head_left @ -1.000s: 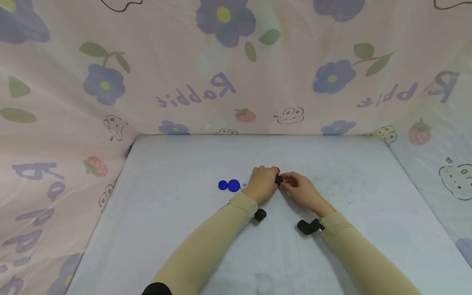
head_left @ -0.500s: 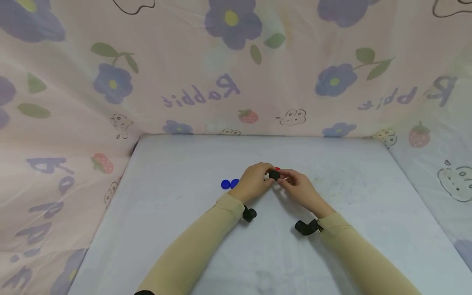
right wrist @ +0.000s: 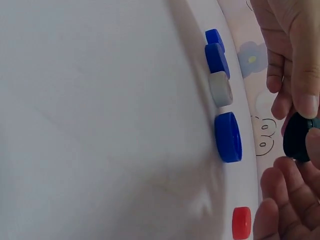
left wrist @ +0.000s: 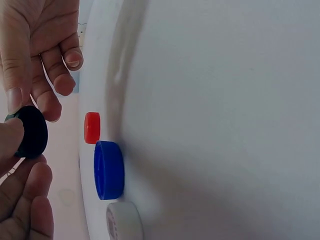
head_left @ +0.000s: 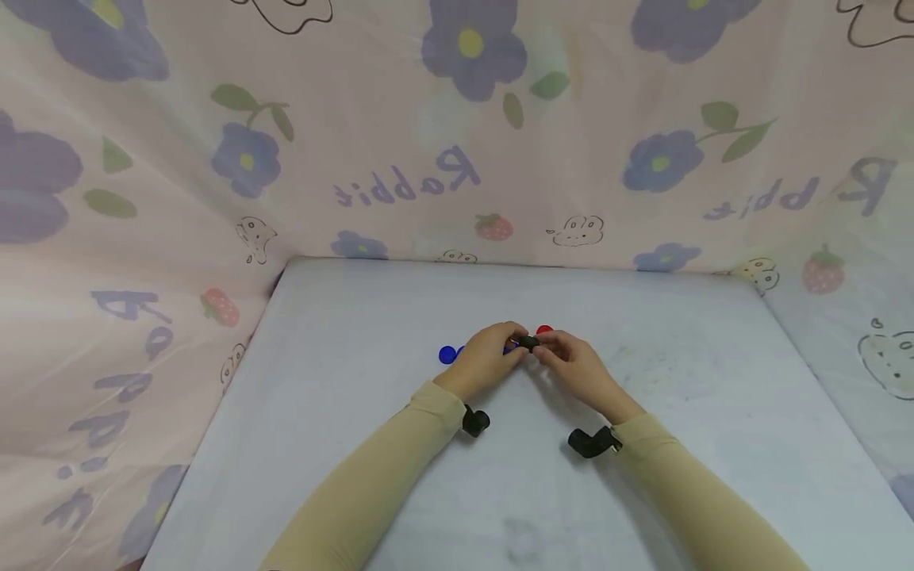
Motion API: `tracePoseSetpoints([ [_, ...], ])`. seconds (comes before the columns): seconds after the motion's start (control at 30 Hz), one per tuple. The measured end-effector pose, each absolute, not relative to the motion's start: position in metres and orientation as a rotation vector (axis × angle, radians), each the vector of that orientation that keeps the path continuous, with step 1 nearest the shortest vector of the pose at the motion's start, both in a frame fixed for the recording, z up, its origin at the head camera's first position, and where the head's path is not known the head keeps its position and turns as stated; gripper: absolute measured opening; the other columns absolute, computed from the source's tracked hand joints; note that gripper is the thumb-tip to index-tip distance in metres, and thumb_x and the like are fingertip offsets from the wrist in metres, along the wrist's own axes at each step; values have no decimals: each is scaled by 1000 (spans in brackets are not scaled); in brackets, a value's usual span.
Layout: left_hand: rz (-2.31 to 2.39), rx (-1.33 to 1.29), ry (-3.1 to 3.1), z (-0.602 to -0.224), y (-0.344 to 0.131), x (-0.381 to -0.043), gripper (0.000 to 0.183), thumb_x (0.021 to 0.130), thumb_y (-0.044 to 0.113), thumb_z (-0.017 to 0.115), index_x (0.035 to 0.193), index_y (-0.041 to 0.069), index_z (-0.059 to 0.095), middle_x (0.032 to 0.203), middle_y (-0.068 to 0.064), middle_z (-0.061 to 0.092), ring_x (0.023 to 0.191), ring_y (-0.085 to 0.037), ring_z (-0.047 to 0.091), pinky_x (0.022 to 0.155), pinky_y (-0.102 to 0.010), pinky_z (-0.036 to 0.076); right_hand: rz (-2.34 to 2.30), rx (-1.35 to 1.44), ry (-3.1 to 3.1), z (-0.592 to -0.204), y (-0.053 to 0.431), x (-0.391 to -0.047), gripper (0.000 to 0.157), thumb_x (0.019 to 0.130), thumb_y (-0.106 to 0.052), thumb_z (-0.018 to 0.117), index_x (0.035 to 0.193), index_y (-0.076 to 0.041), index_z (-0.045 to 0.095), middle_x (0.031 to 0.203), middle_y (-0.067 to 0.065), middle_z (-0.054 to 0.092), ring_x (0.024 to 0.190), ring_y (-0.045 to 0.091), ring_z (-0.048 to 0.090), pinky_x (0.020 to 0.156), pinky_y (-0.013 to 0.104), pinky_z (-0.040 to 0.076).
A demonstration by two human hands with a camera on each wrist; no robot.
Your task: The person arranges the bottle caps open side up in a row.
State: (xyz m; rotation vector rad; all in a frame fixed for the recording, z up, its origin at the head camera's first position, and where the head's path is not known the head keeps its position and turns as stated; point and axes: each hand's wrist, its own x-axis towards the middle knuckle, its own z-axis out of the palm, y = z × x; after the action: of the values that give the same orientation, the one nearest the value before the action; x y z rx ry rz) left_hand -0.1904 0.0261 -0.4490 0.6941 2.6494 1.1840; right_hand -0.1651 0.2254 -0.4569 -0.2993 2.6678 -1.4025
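A round black bottle cap (head_left: 528,342) is held above the white table between my two hands. My left hand (head_left: 485,358) pinches it with the thumb and fingers from the left; the right hand (head_left: 580,366) pinches its other edge. In the left wrist view the black cap (left wrist: 33,132) stands on edge, both thumbs on it. Below the hands, bottle caps lie in a row: two blue caps (right wrist: 217,60), a white cap (right wrist: 221,89), a larger blue cap (right wrist: 228,137) and a red cap (right wrist: 241,223). In the head view, my left hand hides the white cap.
The white table (head_left: 343,444) carries the row of caps near its middle. A floral printed cloth (head_left: 400,143) rises behind and beside it. A black camera mount sits on the left wrist (head_left: 475,421) and another on the right wrist (head_left: 591,442).
My left hand has shifted left off the right end of the row, baring the red cap more and now covering the white one. It has come to grip the black cap alongside the right hand.
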Motion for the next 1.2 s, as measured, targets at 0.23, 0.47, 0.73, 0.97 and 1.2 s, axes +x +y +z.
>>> tracePoseSetpoints([
  [0.23,1209,696,2633,-451,27,-188,28,96,25,62,123,17,61,111,6,63,94,-6,57,84,-26,48,-1391,-275,2683,-456,226,-159,38,98,-32,58,129,-10,56,108,8,66,96,21,65,79,39,48],
  [0.47,1241,677,2623,-450,25,-191,29,99,34,55,123,18,61,105,11,64,93,-4,57,84,-28,48,-1401,-294,2705,-449,223,-160,36,97,-31,59,126,-10,57,106,12,67,94,25,65,76,39,48],
  [0.73,1216,663,2620,-449,22,-192,31,101,33,52,127,18,60,108,8,65,97,-6,58,85,-29,47,-1419,-300,2695,-447,222,-164,37,99,-30,56,126,-6,57,111,12,66,97,28,65,80,40,51],
  [0.97,1230,672,2626,-451,14,-195,31,102,32,50,127,16,59,108,6,65,97,-7,59,84,-29,48,-1437,-303,2688,-450,216,-171,37,98,-33,57,123,-5,59,106,13,67,93,29,66,76,38,51],
  [1.2,1248,629,2608,-457,7,-196,32,102,32,49,127,15,59,109,6,66,96,-7,59,83,-28,48,-1429,-300,2684,-456,207,-175,37,99,-37,54,121,-8,60,106,7,68,91,23,66,76,37,51],
])
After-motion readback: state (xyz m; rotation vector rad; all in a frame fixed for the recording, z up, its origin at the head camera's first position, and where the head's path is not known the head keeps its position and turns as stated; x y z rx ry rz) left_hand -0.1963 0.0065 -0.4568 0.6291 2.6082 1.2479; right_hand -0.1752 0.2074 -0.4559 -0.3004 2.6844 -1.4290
